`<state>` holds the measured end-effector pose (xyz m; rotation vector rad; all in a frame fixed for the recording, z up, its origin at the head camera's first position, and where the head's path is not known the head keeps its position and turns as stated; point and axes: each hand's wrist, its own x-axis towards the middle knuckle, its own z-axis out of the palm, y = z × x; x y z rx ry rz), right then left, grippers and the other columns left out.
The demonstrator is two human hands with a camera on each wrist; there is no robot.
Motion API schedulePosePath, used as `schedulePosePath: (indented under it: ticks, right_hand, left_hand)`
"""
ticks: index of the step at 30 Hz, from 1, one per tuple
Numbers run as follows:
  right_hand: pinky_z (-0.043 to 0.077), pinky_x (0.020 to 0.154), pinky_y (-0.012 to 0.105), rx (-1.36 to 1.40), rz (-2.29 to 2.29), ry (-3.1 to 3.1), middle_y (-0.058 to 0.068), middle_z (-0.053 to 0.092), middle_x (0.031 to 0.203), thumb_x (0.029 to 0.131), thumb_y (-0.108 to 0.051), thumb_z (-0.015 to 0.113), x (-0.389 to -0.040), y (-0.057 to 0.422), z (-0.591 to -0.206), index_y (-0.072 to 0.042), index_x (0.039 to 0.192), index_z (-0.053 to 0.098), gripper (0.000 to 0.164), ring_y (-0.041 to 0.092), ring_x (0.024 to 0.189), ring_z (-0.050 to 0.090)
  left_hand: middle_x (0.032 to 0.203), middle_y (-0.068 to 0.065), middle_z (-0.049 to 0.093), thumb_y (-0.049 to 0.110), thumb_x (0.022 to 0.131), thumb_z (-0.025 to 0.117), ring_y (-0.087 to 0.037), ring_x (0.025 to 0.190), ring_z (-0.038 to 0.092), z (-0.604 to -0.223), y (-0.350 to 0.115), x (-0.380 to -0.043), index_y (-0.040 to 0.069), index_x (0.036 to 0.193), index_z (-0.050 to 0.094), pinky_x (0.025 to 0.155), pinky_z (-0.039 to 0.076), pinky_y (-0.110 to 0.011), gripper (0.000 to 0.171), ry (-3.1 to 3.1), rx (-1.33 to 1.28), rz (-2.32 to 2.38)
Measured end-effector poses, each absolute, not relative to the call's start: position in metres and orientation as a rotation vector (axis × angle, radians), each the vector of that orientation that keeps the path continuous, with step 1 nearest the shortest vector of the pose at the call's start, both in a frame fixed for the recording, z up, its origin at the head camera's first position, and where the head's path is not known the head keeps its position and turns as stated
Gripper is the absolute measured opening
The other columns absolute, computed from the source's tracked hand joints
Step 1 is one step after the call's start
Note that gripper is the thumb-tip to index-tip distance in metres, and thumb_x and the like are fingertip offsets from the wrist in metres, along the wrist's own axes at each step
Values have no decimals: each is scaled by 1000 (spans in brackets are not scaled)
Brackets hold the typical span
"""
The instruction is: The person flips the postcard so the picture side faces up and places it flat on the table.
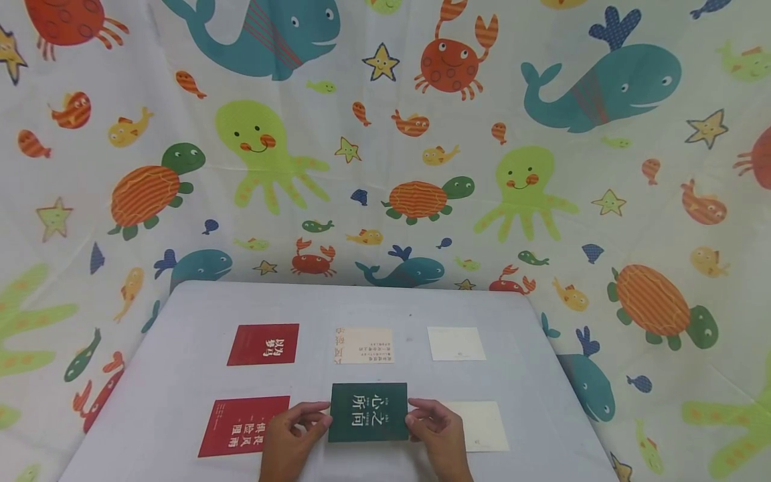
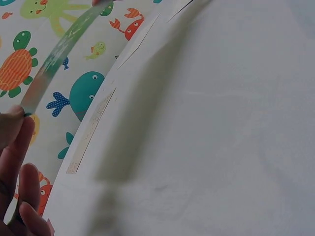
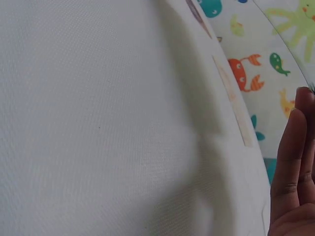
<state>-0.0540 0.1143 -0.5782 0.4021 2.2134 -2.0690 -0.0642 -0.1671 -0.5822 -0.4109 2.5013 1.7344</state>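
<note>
A dark green card (image 1: 369, 412) with white characters is held up over the near middle of the white table. My left hand (image 1: 292, 435) pinches its left edge between thumb and fingers, and my right hand (image 1: 442, 435) pinches the right edge. The left wrist view catches the card (image 2: 61, 56) nearly edge-on, above the tabletop. Beneath the left hand lies a red card (image 1: 241, 418) with white characters, partly covered by it. A cream card (image 1: 484, 425) lies beside the right hand, which hides part of its left side.
Across the table's far part lie a smaller red card (image 1: 263, 344), a beige printed card (image 1: 364, 345) and a cream card (image 1: 456, 343), spaced apart in a row. Behind the white table (image 1: 150, 375) hangs a curtain (image 1: 385, 161) printed with sea animals.
</note>
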Motion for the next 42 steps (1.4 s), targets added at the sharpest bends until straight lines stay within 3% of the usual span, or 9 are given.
schedulePosePath:
  ticks: [10, 24, 31, 42]
  right_hand:
    - [64, 74, 31, 403, -2022, 2181, 8, 76, 96, 87, -20, 86, -55, 116, -584, -1, 126, 73, 45, 14, 77, 76]
    - [62, 72, 26, 290, -1921, 2279, 15, 77, 99, 88, -10, 83, -55, 116, -588, 1, 123, 74, 38, 13, 74, 75]
    - [61, 70, 23, 308, -1806, 2390, 8, 79, 96, 86, -10, 83, -53, 113, -589, -5, 120, 78, 35, 12, 71, 73]
    - [57, 64, 22, 330, -1630, 2556, 2, 80, 90, 82, -10, 81, -54, 109, -596, -10, 115, 81, 33, 11, 66, 71]
  left_hand:
    - [96, 3, 82, 32, 87, 88, -12, 79, 64, -584, -168, -63, 20, 111, 84, 72, 49, -24, 27, 2517, -408, 1699]
    - [96, 8, 82, 29, 88, 88, -11, 79, 62, -598, -174, -65, 23, 113, 83, 72, 49, -25, 27, 2580, -324, 1565]
    - [92, 12, 80, 25, 86, 88, -12, 76, 58, -605, -173, -64, 26, 112, 83, 73, 47, -27, 27, 2656, -331, 1481]
    - [83, 16, 77, 26, 83, 91, -12, 67, 49, -613, -168, -65, 30, 109, 84, 62, 39, -24, 27, 2813, -327, 1340]
